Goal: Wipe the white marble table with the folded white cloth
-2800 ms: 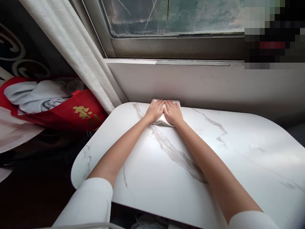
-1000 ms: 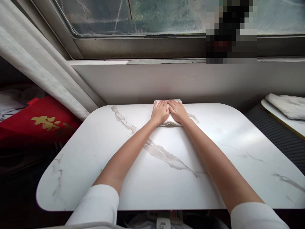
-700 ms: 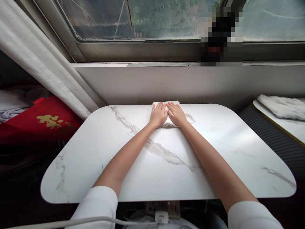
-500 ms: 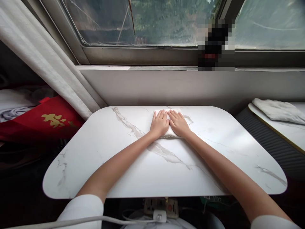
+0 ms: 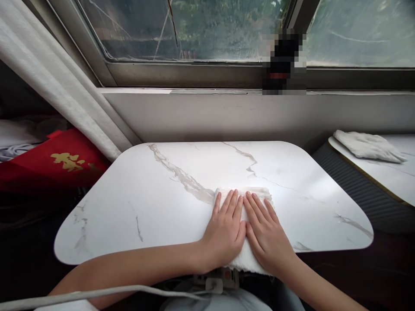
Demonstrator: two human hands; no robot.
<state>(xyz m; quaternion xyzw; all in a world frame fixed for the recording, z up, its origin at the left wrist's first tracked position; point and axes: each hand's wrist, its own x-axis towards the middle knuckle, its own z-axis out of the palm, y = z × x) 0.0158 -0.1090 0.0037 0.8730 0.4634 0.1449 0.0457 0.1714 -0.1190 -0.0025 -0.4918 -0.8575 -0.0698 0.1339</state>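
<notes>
A white cloth (image 5: 248, 259) lies flat on the marble-patterned white tabletop (image 5: 155, 211), its lower edge at the table's near edge. My left hand (image 5: 223, 231) is spread flat on the cloth's left part, fingers pointing away from me. Beside it, my right hand (image 5: 267, 235) presses flat on the right part, fingers stretched out. The two thumbs meet or nearly meet in the middle. Much of the cloth is hidden under both hands.
A second white cloth (image 5: 366, 146) lies on another white surface (image 5: 392, 172) at the right. A red bag (image 5: 78, 157) with gold lettering is at the left, below a pale curtain (image 5: 61, 82). A window stands behind the table. A white cable (image 5: 129, 290) crosses low in front.
Both hands and the cloth under them have come from the table's far edge to its near edge, slightly to the right. The elbows are now bent outward. The view has shifted slightly.
</notes>
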